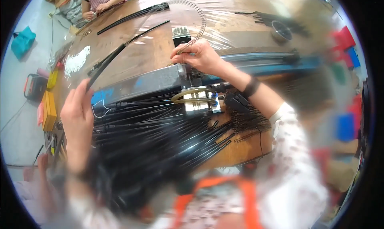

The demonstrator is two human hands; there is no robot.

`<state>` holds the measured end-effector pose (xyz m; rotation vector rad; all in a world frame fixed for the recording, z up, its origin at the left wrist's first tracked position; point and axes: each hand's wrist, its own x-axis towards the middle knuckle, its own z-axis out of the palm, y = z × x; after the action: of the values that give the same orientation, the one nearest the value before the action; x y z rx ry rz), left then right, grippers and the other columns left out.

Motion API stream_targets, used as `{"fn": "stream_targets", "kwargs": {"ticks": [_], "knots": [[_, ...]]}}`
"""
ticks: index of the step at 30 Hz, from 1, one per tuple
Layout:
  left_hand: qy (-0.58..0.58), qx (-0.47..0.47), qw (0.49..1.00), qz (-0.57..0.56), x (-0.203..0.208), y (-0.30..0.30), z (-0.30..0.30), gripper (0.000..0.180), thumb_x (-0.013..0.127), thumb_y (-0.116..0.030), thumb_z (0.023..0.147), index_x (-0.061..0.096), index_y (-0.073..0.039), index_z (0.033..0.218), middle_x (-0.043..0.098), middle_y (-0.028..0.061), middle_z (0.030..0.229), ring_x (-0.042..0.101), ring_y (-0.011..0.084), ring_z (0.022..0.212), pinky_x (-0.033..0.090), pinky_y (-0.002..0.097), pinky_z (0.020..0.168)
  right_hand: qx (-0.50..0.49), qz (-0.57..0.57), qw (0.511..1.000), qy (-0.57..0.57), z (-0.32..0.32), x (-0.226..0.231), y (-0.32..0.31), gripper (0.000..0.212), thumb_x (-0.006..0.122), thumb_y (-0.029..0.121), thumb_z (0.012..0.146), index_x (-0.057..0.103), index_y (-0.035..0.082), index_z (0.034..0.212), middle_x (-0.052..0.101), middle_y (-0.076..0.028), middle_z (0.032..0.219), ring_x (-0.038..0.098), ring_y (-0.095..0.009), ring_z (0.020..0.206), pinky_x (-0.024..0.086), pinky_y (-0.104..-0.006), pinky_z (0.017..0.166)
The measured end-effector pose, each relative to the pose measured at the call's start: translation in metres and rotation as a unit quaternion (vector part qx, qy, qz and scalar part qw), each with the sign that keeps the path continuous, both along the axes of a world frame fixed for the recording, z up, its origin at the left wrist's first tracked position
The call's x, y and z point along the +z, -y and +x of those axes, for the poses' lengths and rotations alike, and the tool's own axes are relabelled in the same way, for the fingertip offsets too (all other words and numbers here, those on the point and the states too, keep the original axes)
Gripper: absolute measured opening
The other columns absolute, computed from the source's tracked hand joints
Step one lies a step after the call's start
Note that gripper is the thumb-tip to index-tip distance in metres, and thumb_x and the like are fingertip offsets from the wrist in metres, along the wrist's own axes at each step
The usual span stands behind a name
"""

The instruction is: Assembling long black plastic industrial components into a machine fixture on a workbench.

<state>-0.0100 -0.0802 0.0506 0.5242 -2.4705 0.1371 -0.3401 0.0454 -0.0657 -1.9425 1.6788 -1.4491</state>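
Observation:
My left hand (pixel 78 113) is closed around the lower end of a thin black rod (pixel 107 62), which slants up and away to the right over the table. Pinched between the thumb and fingers of my right hand (pixel 202 57) is one end of a long, thin coil spring (pixel 204 23). The spring bows up in a wide arc and bends back to the left, where its far end blurs near the rod. Below my right hand stands a metal clamp fixture (pixel 198 101) with a yellowish hose (pixel 188 94) looped over it. A small black-and-silver block (pixel 181 35) lies just beyond that hand.
Many black rods (pixel 160 133) lie heaped in front of me, with a pile of springs (pixel 250 119) to their right. A long metal rail (pixel 148 82) crosses the table. Farther off are bundled rods (pixel 134 18), white bits (pixel 78 61), a round bowl (pixel 281 31) and another person's hands (pixel 102 8).

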Motion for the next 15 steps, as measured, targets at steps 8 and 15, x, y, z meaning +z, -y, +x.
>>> {"fn": "stream_targets", "kwargs": {"ticks": [8,15], "knots": [[-0.003,0.017,0.998,0.06,-0.017,0.006,0.002,0.022,0.062,-0.007,0.095,0.064,-0.004,0.117,0.06,0.0183,0.083,0.058,0.0327,0.07,0.046,0.0387,0.065,0.025,0.065,0.961,-0.266,0.021,-0.002,0.04,0.015,0.063,0.024,0.095,0.069,0.011,0.094,0.072,-0.008,0.085,0.068,-0.025,0.079,0.047,-0.0327,0.077],[0.044,0.038,0.998,0.018,-0.038,0.032,0.004,0.022,0.066,-0.011,0.092,0.067,-0.009,0.113,0.057,0.015,0.077,0.059,0.0331,0.071,0.046,0.0421,0.064,-0.202,0.019,0.906,-0.372,-0.076,-0.014,-0.089,0.005,0.069,0.007,0.085,0.066,0.01,0.087,0.07,-0.005,0.085,0.066,-0.024,0.083,0.041,-0.0359,0.084]]}}
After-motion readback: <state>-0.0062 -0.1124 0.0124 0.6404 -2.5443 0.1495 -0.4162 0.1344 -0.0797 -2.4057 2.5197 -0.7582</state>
